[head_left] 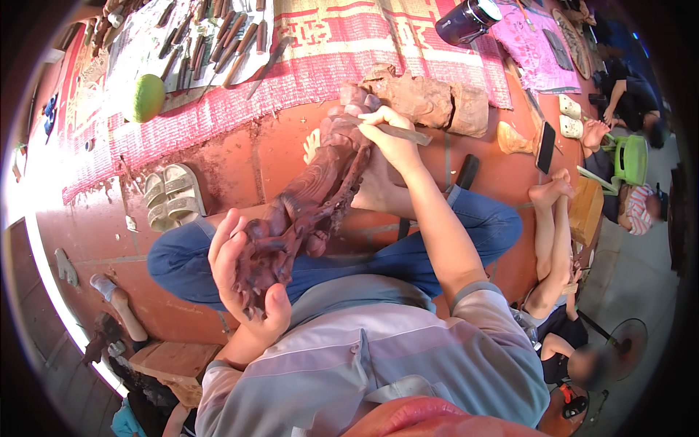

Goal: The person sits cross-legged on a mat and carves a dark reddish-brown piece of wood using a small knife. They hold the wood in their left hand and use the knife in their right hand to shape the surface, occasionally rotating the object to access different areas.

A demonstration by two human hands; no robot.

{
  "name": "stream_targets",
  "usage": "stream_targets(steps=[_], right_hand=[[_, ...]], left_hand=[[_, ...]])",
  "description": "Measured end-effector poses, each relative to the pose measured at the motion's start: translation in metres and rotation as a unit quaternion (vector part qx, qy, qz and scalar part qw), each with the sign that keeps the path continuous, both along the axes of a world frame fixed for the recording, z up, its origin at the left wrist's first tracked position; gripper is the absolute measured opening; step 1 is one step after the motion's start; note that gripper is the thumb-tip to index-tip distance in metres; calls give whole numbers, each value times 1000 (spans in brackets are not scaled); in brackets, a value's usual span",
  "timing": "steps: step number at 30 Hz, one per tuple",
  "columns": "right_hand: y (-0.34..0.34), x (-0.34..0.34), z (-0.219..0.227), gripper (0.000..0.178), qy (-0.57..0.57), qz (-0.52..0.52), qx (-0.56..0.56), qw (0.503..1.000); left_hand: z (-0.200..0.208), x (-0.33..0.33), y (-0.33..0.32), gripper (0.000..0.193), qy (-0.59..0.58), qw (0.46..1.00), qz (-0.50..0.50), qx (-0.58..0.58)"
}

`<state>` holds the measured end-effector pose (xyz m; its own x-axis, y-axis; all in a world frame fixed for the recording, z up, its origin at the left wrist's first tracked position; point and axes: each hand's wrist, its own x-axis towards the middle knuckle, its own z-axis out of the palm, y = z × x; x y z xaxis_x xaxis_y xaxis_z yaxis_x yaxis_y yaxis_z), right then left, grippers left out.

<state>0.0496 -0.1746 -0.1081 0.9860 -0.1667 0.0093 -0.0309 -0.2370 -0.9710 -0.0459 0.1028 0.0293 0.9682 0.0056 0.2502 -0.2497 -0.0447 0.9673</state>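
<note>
A long reddish-brown wood carving [309, 182] lies slanted across my lap and feet, its surface cut with flowing lines and knobbly shapes. My left hand [251, 273] is wrapped round its near, heavily pierced end, thumb on one side and fingers on the other. At the far end, my right hand [393, 142] grips a carving chisel [413, 135], the handle sticking out to the right. The chisel's tip meets the rounded bumps there, though the fingers partly hide it. My bare toes [312, 147] show beside the carving.
Ahead, a rough wood block [437, 105] sits by a red patterned mat [218, 116]. Several chisels [226, 47] lie on paper near a green round fruit [148, 98]. Sandals [173, 195] are at left, a dark flask [466, 22] beyond. People and a green stool [630, 160] occupy the right.
</note>
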Motion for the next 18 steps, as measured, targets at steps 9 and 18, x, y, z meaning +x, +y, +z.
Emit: stream_targets(steps=[9, 18], right_hand=[[-13, -7, -7, 7, 122, -33, 234, 964], [-11, -5, -9, 9, 60, -40, 126, 989]], left_hand=[[0, 1, 0, 67, -6, 1000, -3, 3], [2, 1, 0, 66, -8, 1000, -1, 26]])
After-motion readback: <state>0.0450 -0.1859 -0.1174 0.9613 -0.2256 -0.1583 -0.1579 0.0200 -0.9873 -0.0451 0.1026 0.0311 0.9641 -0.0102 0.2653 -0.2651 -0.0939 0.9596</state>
